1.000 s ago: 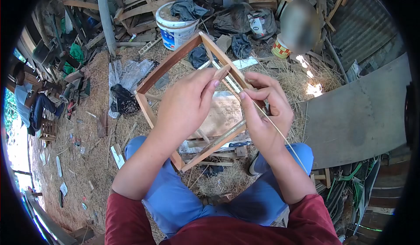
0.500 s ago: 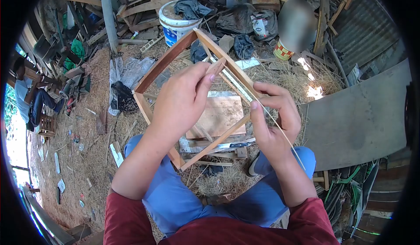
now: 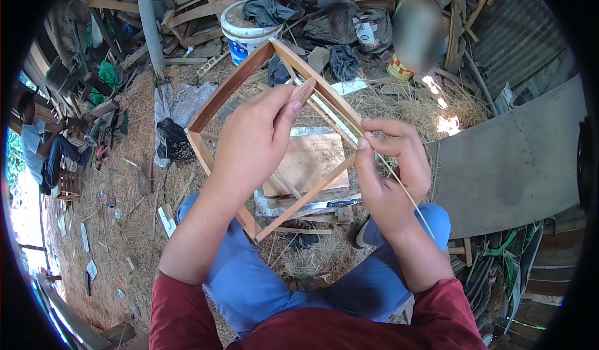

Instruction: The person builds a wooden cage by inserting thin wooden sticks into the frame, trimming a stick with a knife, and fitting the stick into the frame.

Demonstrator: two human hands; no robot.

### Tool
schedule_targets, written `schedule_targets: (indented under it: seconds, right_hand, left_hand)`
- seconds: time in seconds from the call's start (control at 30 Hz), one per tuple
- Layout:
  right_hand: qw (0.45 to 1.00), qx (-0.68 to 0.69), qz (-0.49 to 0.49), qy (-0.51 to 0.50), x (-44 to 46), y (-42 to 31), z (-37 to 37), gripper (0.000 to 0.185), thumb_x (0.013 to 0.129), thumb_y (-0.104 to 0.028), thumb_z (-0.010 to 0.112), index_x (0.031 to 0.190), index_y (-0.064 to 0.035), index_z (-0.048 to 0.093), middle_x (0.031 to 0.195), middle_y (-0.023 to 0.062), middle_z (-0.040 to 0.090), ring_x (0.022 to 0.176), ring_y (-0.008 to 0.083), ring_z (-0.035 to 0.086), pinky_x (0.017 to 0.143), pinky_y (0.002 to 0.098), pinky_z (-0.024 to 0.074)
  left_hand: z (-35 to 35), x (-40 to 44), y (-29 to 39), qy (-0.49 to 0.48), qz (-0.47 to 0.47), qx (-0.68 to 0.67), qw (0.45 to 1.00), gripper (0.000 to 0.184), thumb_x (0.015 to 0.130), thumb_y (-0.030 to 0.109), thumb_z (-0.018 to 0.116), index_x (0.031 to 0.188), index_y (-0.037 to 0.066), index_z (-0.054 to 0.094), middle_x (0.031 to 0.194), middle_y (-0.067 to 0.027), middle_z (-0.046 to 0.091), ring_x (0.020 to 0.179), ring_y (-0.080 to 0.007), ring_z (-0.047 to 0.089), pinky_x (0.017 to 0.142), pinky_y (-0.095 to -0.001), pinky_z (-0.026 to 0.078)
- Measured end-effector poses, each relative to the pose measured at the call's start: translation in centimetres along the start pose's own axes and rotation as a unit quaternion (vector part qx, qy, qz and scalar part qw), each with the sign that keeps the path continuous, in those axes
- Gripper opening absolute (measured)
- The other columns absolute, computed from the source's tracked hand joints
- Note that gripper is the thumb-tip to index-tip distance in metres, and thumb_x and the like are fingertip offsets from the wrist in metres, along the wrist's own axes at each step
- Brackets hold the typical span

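A four-sided wooden frame (image 3: 232, 89) is held up before me, one corner pointing away. My left hand (image 3: 253, 134) is closed, with a small flat piece of wood (image 3: 305, 89) between thumb and fingers, over the frame's far right side. At the frame's right corner, my right hand (image 3: 396, 172) pinches a thin, pale strip (image 3: 417, 207) that trails back past my wrist. A whitish strip (image 3: 337, 124) runs along the inside of that right bar. Whether my left palm also touches the frame is hidden.
Beneath the frame lie a flat wooden board (image 3: 312, 162) and a knife (image 3: 340, 204). A white bucket (image 3: 244, 34) stands beyond, with black plastic bags around it. A grey sheet (image 3: 508, 169) is at right. Another person (image 3: 37, 141) sits at far left. Straw and shavings cover the ground.
The view has shifted slightly. The piece of wood in my left hand has moved a little toward the lower left. Both hands keep their grips.
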State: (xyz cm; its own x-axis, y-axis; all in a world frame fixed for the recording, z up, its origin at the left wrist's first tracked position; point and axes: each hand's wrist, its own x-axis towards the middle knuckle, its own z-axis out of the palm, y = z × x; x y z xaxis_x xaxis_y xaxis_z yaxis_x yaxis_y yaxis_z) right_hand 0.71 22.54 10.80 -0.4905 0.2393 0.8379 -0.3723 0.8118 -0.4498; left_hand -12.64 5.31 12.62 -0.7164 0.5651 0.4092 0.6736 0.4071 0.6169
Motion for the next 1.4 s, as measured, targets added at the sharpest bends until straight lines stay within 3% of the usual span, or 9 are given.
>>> schedule_targets:
  seconds: [0.17, 0.23, 0.47, 0.63, 0.87, 0.93, 1.07, 1.17, 1.4]
  right_hand:
    - [1.0, 0.005, 0.017, 0.005, -0.1, 0.1, 0.1, 0.018, 0.079, 0.006, 0.079, 0.088, -0.0029, 0.066, 0.104, 0.0136, 0.073, 0.087, 0.0279, 0.07, 0.082, 0.0374, 0.0511]
    - [0.996, 0.006, 0.073, -0.046, -0.4, 0.1, 0.3, 0.015, 0.08, 0.005, 0.078, 0.088, -0.002, 0.068, 0.108, 0.0138, 0.072, 0.091, 0.0284, 0.07, 0.082, 0.0372, 0.052]
    - [0.981, 0.07, 0.181, -0.028, 0.3, -1.2, 0.5, 0.014, 0.081, 0.004, 0.076, 0.092, -0.0006, 0.068, 0.112, 0.0148, 0.071, 0.093, 0.0284, 0.069, 0.081, 0.0369, 0.0531]
    - [1.0, 0.008, 0.006, -0.017, -0.2, 0.1, -0.4, 0.018, 0.079, -0.001, 0.077, 0.092, -0.0012, 0.065, 0.111, 0.0178, 0.071, 0.089, 0.0274, 0.068, 0.081, 0.037, 0.0528]
    - [0.999, 0.001, -0.01, -0.052, 0.5, -0.2, -1.1, 0.02, 0.073, -0.003, 0.078, 0.086, -0.0027, 0.062, 0.11, 0.0171, 0.071, 0.09, 0.0304, 0.067, 0.083, 0.0393, 0.0511]
    - [0.996, 0.005, -0.02, -0.087, 0.4, 0.3, -1.2, 0.015, 0.083, -0.004, 0.074, 0.087, 0.0005, 0.06, 0.114, 0.0225, 0.069, 0.094, 0.0296, 0.069, 0.087, 0.0385, 0.0556]
    - [0.996, 0.008, -0.021, -0.085, -0.1, 0.7, -0.8, 0.013, 0.084, -0.004, 0.073, 0.085, 0.0001, 0.06, 0.115, 0.0224, 0.069, 0.096, 0.0297, 0.069, 0.087, 0.0382, 0.0557]
    - [0.998, 0.016, 0.014, -0.059, 0.0, 0.0, -0.5, 0.019, 0.073, -0.005, 0.077, 0.082, -0.005, 0.06, 0.112, 0.0157, 0.071, 0.09, 0.0298, 0.066, 0.086, 0.0426, 0.048]
    - [0.994, -0.014, -0.097, -0.041, 0.4, 0.2, -1.1, 0.019, 0.074, -0.004, 0.075, 0.087, -0.0055, 0.061, 0.111, 0.0159, 0.071, 0.092, 0.0323, 0.066, 0.091, 0.0501, 0.048]
  left_hand:
    - [-0.2, 0.2, 0.4, -0.03, -0.013, 0.0, 0.999, 0.026, 0.105, 0.02, 0.058, 0.12, 0.0, 0.066, 0.094, -0.0192, 0.072, 0.088, -0.0366, 0.072, 0.078, -0.0437, 0.053]
    - [0.1, -0.2, 0.7, -0.067, 0.045, -0.004, 0.997, 0.026, 0.104, 0.019, 0.059, 0.12, 0.0, 0.066, 0.096, -0.0189, 0.072, 0.089, -0.036, 0.072, 0.079, -0.0435, 0.053]
    - [0.6, -0.7, 0.8, -0.05, 0.004, -0.033, 0.998, 0.025, 0.105, 0.019, 0.059, 0.119, 0.0, 0.066, 0.096, -0.0203, 0.071, 0.091, -0.0372, 0.072, 0.079, -0.0425, 0.053]
    - [0.2, -0.4, 0.4, -0.027, -0.009, -0.014, 1.0, 0.026, 0.106, 0.02, 0.06, 0.119, -0.001, 0.067, 0.097, -0.0202, 0.073, 0.09, -0.0331, 0.073, 0.079, -0.0415, 0.054]
    - [-0.5, -0.1, 0.2, -0.033, -0.046, -0.029, 0.998, 0.028, 0.106, 0.019, 0.06, 0.123, -0.002, 0.067, 0.096, -0.0194, 0.073, 0.088, -0.0277, 0.073, 0.08, -0.0378, 0.055]
    - [-0.5, 0.0, 0.1, -0.039, -0.05, -0.039, 0.997, 0.027, 0.106, 0.018, 0.06, 0.123, -0.002, 0.067, 0.096, -0.0185, 0.073, 0.088, -0.027, 0.073, 0.08, -0.0374, 0.055]
    - [-0.2, -0.3, 0.3, -0.02, -0.023, -0.023, 0.999, 0.027, 0.106, 0.018, 0.06, 0.123, -0.002, 0.067, 0.095, -0.0175, 0.073, 0.088, -0.0266, 0.073, 0.08, -0.0374, 0.055]
    - [0.0, -0.4, 0.2, -0.029, -0.02, -0.005, 0.999, 0.027, 0.105, 0.018, 0.06, 0.124, -0.001, 0.067, 0.095, -0.0163, 0.073, 0.088, -0.0263, 0.073, 0.08, -0.0374, 0.055]
    - [-0.6, 0.0, 0.1, -0.027, -0.031, -0.007, 0.999, 0.028, 0.106, 0.019, 0.059, 0.125, 0.0, 0.068, 0.095, -0.0159, 0.074, 0.088, -0.0262, 0.073, 0.079, -0.0369, 0.055]
